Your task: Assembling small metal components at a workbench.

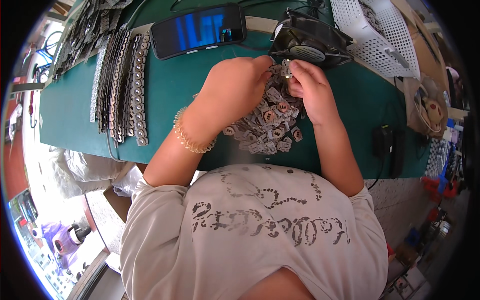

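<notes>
A heap of small grey metal links [272,131] lies on the green table in front of me, some with round pinkish faces. Over the heap's far end, my right hand [314,87] pinches one small metal link [286,69] between thumb and fingers. Close beside it my left hand [239,86], with a coiled band on its wrist, is closed, thumb and forefinger together near that link. What the left fingers hold, if anything, is too small and hidden to make out.
Joined link strips [120,87] lie in rows at left, with a darker stack [82,37] behind. A phone [198,30] with a lit screen, a black fan [311,42] and a white perforated basket [380,37] stand along the back. A black adapter [382,141] lies at right.
</notes>
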Motion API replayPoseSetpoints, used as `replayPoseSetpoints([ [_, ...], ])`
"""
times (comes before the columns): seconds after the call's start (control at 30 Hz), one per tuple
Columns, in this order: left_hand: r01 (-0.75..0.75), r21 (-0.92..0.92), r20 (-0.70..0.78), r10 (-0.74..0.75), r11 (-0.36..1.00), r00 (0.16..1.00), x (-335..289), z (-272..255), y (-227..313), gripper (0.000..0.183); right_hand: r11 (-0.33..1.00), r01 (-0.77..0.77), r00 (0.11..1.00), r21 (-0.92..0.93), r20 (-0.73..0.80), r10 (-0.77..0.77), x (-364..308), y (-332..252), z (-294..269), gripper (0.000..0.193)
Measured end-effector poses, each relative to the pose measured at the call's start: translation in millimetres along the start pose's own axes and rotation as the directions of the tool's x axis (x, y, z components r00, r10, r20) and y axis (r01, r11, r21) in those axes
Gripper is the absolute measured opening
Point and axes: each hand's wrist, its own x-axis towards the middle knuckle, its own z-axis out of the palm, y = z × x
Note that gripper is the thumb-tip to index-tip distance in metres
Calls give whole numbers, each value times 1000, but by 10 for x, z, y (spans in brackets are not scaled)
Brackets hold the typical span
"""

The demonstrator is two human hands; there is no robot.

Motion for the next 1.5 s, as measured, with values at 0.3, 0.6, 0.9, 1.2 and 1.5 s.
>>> replayPoseSetpoints([
  [0.3,1,-1,7,-1,1000,1000,9,-29,-41,14,1000,13,997,3,76,-13,39,29,-63,25],
  [0.6,-94,33,81,91,995,993,-1,-93,-36,16,998,61,994,-12,-87,-62,-50,21,73,24],
  [0.9,-211,-146,-94,199,967,975,20,-93,15,35,962,140,989,-236,81,-124,-116,68,63,26],
  [1.2,-292,-108,-76,285,950,956,21,-126,14,34,996,80,997,-27,20,-80,-175,66,113,21],
  [1.5,-89,-293,147,137,952,980,-23,-202,-13,31,752,472,882,-460,248,-401,-172,-37,9,30],
])
